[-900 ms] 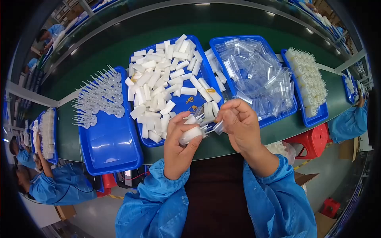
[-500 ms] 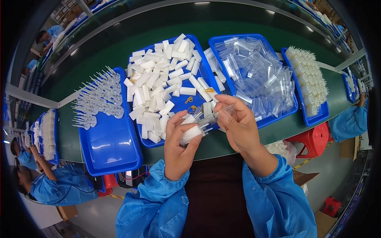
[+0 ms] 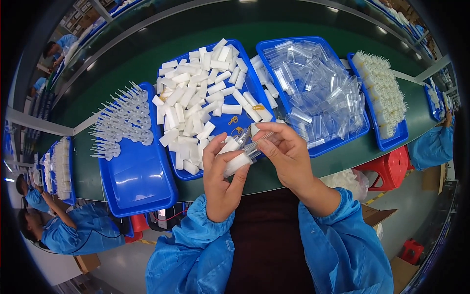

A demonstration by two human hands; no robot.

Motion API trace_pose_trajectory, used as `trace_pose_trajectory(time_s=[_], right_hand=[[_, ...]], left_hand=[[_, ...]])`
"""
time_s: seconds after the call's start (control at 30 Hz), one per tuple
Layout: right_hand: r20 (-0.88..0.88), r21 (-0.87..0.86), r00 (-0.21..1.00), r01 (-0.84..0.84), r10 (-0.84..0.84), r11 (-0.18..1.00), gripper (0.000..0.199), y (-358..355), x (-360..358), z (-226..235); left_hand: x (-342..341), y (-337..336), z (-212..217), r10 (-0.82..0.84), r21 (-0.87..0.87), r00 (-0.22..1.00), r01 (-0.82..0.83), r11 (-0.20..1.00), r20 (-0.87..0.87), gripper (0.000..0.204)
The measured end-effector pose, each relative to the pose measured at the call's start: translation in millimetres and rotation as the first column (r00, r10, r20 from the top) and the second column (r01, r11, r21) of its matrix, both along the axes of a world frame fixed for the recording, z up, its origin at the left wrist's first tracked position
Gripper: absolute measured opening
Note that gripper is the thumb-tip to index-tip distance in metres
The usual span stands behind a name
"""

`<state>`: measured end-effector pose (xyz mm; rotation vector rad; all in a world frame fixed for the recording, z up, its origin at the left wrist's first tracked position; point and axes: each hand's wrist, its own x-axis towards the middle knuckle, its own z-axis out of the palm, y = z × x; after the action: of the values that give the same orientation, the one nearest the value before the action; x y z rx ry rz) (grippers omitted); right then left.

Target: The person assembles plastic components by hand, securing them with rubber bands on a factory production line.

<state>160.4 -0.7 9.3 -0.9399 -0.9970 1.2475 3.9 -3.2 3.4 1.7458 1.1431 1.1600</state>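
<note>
My left hand is closed around a few white plastic pieces with thin clear stems that point toward my right hand. The thumb and fingers of my right hand pinch a clear plastic tube whose near end meets those stems. Part of the tube is behind my fingers, so how far it sits over a stem cannot be seen. Both hands are just in front of a blue tray piled with white blocks. Yellow rubber bands lie on that tray's floor.
At the left, a blue tray holds white parts with thin stems. Another blue tray is full of clear tubes. A tray at the right carries packed white pieces. A red stool stands by the green table. Co-workers sit on both sides.
My right hand has shifted slightly left and down, and its clear tube is now brought against the stems in my left hand. My left hand has hardly moved.
</note>
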Motion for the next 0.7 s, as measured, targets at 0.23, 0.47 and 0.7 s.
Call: trace_pose_trajectory(time_s=[0.23, 0.47, 0.7], right_hand=[[-0.128, -0.051, 0.991, -0.045, 0.038, 0.998, 0.029, 1.0, 1.4, 0.1], [-0.152, -0.056, 0.987, -0.069, 0.06, 0.996, 0.03, 1.5, 0.8, -2.8], [-0.192, -0.092, 0.98, -0.071, 0.052, 0.993, 0.03, 1.0, 0.1, -1.9]], left_hand=[[0.6, -2.1, 0.5, 0.011, 0.002, 1.0, -0.011, 1.0, 0.012, 0.021], [-0.1, -1.6, -0.7, 0.013, 0.035, 1.0, -0.013, 0.999, 0.003, 0.021], [-1.5, 0.1, -0.2, 0.02, 0.066, 0.999, -0.017, 0.998, -0.047, 0.021]])
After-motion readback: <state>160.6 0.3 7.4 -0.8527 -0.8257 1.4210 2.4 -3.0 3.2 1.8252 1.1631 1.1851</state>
